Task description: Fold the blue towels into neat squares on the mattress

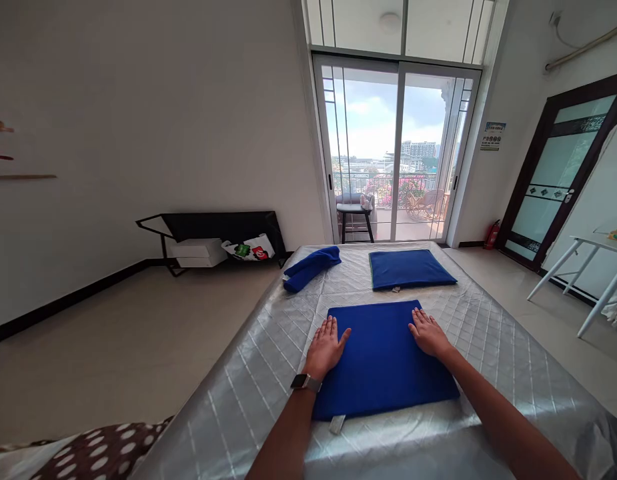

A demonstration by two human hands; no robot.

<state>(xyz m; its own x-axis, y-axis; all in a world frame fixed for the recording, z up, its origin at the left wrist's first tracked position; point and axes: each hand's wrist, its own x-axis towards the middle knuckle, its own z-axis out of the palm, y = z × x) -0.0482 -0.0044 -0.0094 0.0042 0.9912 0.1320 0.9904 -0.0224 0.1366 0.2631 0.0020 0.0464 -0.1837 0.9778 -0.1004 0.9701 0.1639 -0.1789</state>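
Observation:
A blue cloth (381, 360), folded into a flat rectangle, lies in front of me on a quilted silver-grey mattress (253, 380). My left hand (325, 347) rests flat on its left edge, fingers stretched out, with a watch on the wrist. On the right edge lies my right hand (428, 331), palm down, fingers extended. A small white tag (337, 424) sticks out at the cloth's near left corner. Behind it is a second flat blue cloth (411, 269), also rectangular. A loosely folded blue cloth (312, 268) sits at the mattress's far left.
A black rack (221, 227) with white boxes (198, 253) and a bag (251, 249) stands by the left wall. Sliding glass doors (398, 153) are beyond the mattress. To the right are a white table (595, 247), a fire extinguisher (492, 235) and a door (563, 173).

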